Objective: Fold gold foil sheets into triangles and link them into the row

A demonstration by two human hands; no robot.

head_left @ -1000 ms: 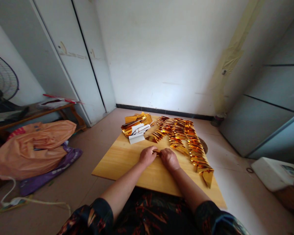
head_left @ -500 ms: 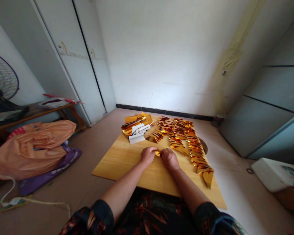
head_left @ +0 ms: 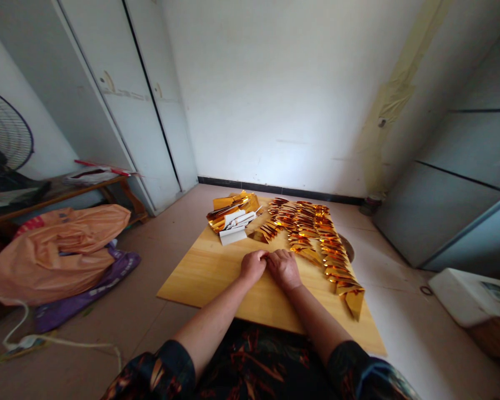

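Observation:
Over the middle of the wooden board, my left hand (head_left: 253, 266) and my right hand (head_left: 284, 269) meet with their fingertips together. Both are closed, the fingers curled and pressed in. The small piece of gold foil paper that showed between them a moment earlier is now hidden by the fingers. Just beyond and to the right lie rows of folded gold foil paper pieces (head_left: 302, 225), overlapping one another. Ahead and to the left is a pile of loose gold foil sheets (head_left: 250, 201), with white-backed paper (head_left: 233, 235) at its front.
The wooden board (head_left: 204, 272) rests low above the tiled floor. An orange bag (head_left: 58, 250) lies at left on a purple bag (head_left: 87, 291), near a fan (head_left: 4, 128). Grey cabinets (head_left: 104, 83) stand behind them. At right are a refrigerator (head_left: 441, 183) and a white box (head_left: 466, 297).
My hands have come closer together, the right one shifting left and its fingers covering the gold foil paper that was visible between them. The piles on the board have not moved.

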